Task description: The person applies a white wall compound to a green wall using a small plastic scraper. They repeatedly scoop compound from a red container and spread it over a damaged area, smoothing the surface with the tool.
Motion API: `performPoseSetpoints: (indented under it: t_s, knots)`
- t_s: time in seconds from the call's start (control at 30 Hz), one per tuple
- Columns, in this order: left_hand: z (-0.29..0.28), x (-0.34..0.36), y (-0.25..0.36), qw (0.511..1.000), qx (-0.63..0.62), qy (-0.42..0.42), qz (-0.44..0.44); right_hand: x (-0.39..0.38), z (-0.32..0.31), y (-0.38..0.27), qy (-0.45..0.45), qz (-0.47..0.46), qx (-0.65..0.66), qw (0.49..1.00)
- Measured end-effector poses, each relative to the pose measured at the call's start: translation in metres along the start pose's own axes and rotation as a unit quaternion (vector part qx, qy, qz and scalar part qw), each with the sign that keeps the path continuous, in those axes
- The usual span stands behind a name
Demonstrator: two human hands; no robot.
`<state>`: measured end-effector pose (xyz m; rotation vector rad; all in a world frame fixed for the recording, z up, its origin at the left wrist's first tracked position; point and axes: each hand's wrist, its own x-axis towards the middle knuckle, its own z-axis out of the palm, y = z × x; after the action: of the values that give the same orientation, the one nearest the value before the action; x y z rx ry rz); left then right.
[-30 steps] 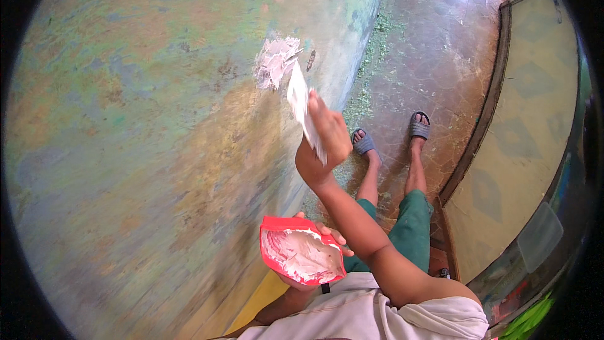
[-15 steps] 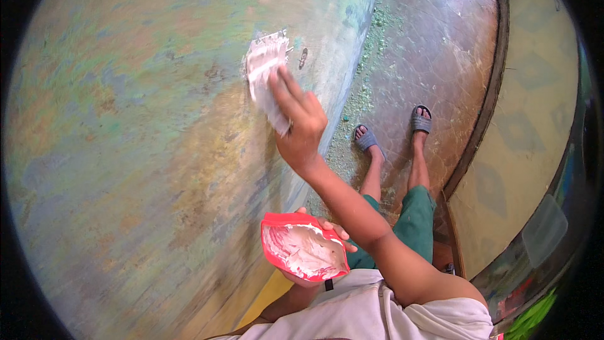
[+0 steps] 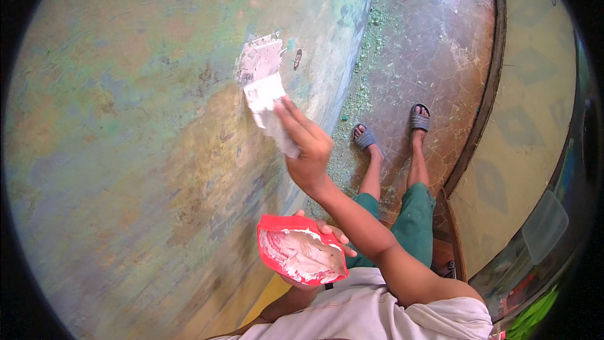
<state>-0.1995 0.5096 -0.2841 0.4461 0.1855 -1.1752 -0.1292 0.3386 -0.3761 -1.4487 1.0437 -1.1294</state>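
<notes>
My right hand (image 3: 306,145) grips a thin, flat scraper (image 3: 269,129), its face coated with white paste, and its edge lies against the wall (image 3: 126,119). The fingers are pressed along the scraper and slightly blurred. Just beyond the scraper is a patch of whitish filler (image 3: 261,56) spread on the wall, rough at its far edge. Close to my body, my left hand (image 3: 333,233) holds a red open pouch-like container (image 3: 272,221) from beneath, its fingers curled over the right rim. White paste (image 3: 305,253) smears the inside of that container.
The wall has worn green, blue and yellow-brown paint, with a small dark mark (image 3: 297,59) beside the filler. Green paint flakes (image 3: 360,88) litter the floor (image 3: 434,44) along its base. My sandalled feet (image 3: 420,118) stand there. A pale panel (image 3: 516,132) with a dark frame rises at the right.
My right hand has drawn the scraper down the wall toward me, uncovering the filler patch. The red container in my left hand has stayed nearly in place.
</notes>
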Motion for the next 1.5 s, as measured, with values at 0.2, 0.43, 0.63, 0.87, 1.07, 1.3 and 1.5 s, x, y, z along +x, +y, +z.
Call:
performPoseSetpoints:
  t_s: [0.2, 0.43, 0.63, 0.87, 1.07, 1.3, 1.5]
  knots:
    - [0.000, 0.001, -0.002, 0.999, 0.025, 0.009, 0.019, 0.033, 0.004, 0.007, 0.078, 0.049, 0.021, 0.996]
    - [0.004, -0.002, -0.002, 1.000, -0.016, 0.004, 0.009, 0.002, 0.000, -0.002, 0.016, -0.048, -0.028, 0.998]
    - [-0.012, -0.003, 0.012, 0.991, -0.098, 0.002, -0.089, 0.021, 0.008, 0.015, 0.007, -0.055, -0.051, 0.997]
    - [-0.016, 0.007, 0.019, 0.980, -0.115, -0.053, -0.151, 0.003, -0.010, 0.004, 0.094, -0.075, 0.011, 0.993]
    - [0.006, 0.003, 0.002, 0.995, -0.094, -0.031, -0.029, 0.011, 0.012, 0.023, -0.052, -0.040, -0.054, 0.996]
    - [-0.011, -0.002, 0.009, 0.995, -0.064, -0.052, -0.060, 0.013, -0.014, 0.015, 0.157, -0.051, -0.009, 0.986]
    - [0.004, 0.001, 0.001, 0.999, 0.008, -0.047, 0.008, 0.017, 0.027, 0.028, 0.029, -0.031, -0.007, 0.999]
